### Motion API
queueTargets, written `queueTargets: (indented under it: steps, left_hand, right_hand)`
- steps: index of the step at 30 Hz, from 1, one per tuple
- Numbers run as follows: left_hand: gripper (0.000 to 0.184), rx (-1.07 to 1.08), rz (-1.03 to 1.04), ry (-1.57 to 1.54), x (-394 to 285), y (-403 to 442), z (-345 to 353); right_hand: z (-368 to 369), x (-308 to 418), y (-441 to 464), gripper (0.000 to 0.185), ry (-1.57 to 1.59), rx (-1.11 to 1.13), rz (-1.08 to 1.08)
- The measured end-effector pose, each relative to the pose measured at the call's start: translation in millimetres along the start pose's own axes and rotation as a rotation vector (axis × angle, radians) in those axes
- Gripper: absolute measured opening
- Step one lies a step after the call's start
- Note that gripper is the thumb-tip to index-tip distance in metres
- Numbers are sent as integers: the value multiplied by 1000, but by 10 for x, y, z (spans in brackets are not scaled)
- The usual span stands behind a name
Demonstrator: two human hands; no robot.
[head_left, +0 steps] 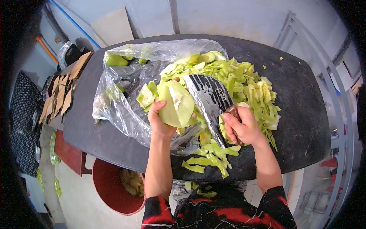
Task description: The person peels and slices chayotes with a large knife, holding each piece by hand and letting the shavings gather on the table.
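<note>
- A worker is wearing a black short-sleeved shirt (206, 206), red blotches spreading across its front.
- Thin white jagged lines are branching over the fabric like lightning.
- The left sleeve (157, 212) and right sleeve (275, 204) are repeating the red-on-black print.
- The left hand (162, 127) and right hand (246, 128) are going bare.
- Mottled grey cloth (179, 189) is showing at the lap.
</note>
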State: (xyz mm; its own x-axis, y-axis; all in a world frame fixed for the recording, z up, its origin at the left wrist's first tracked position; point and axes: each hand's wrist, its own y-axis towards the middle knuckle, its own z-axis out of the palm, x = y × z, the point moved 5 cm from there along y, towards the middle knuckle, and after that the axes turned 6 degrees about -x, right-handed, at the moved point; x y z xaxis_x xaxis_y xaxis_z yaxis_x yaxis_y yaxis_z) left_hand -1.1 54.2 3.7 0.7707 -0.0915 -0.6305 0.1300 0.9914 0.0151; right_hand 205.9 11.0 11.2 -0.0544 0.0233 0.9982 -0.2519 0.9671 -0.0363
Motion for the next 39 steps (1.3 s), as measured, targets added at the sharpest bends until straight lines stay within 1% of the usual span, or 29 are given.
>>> queueTargets:
  steps: [1,2,4,11,13,15,21,24,27,29,30,32,35,37,39]
  left_hand:
    - [84,-39,40,-45,-21,4,-12]
    - [84,-39,43,-47,-23,16,-38]
    - [86,-17,125,15,-63,35,-91]
    - [88,11,143,-18,-53,8,-55]
    - [88,29,137,18,-22,-35,79]
    - [88,53,151,37,35,-31,92]
    - [86,54,138,30,145,-24,79]
    - [86,37,137,44,162,-39,76]
    - [85,-43,94,62,266,-92,18]
    - [83,-93,88,125,350,-101,1]
    - [81,-48,119,137,357,-83,27]
    - [81,-61,144,147,326,-72,64]
    - [78,-127,169,189,302,-27,-48]
    - [73,-90,128,80,252,-27,46]
    - [70,-96,131,73,229,-15,45]
  right_hand:
    - [-20,-4,-3,35,-2,2,-1]
    - [-11,-22,-8,36,6,54,17]
    - [16,-60,-13,40,35,133,66]
    - [43,-129,11,40,119,139,69]
    - [100,-166,20,40,132,195,85]
    - [126,-206,16,42,110,192,93]
    - [191,-235,23,45,185,164,81]
    - [212,-226,23,46,207,185,78]
    - [263,-221,12,43,225,191,71]
    - [280,-227,5,40,396,145,102]
    - [269,-242,8,40,396,145,102]
    - [244,-265,9,32,551,179,91]
    - [160,-196,-27,27,607,124,45]
    - [119,-141,-41,26,573,110,0]
    - [61,-77,-59,27,392,12,-70]
